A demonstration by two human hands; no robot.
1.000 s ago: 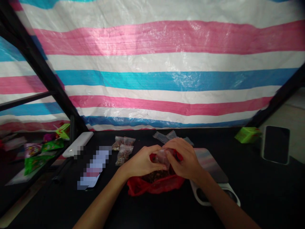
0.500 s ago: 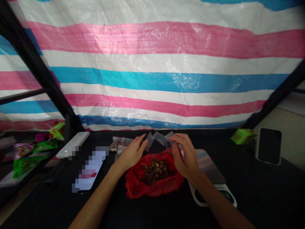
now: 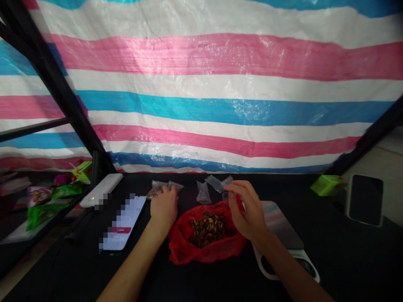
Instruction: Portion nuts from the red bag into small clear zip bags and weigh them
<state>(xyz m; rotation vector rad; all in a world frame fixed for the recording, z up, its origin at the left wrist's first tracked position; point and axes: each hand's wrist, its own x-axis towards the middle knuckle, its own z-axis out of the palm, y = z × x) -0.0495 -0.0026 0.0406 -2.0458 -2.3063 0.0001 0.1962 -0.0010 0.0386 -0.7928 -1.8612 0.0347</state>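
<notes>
On the black table (image 3: 333, 260), a blurred phone (image 3: 122, 222) lies just left of the left hand (image 3: 163, 207), its fingers (image 3: 165, 193) curled narrowly over filled small plastic bags (image 3: 159, 189) near the table's far edge. Between the hands sits a red bag (image 3: 206, 253) of dried brown pieces (image 3: 209, 228), with empty clear bags (image 3: 203, 193) behind it. The right hand (image 3: 247, 212), wrist raised, pinches a small clear bag (image 3: 227, 195) just above the red rim, beside a flat scale (image 3: 280, 222), with open table beyond.

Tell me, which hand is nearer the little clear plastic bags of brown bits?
Left. The left hand touches the small clear plastic bags; the right hand is farther away, to their right.
</notes>
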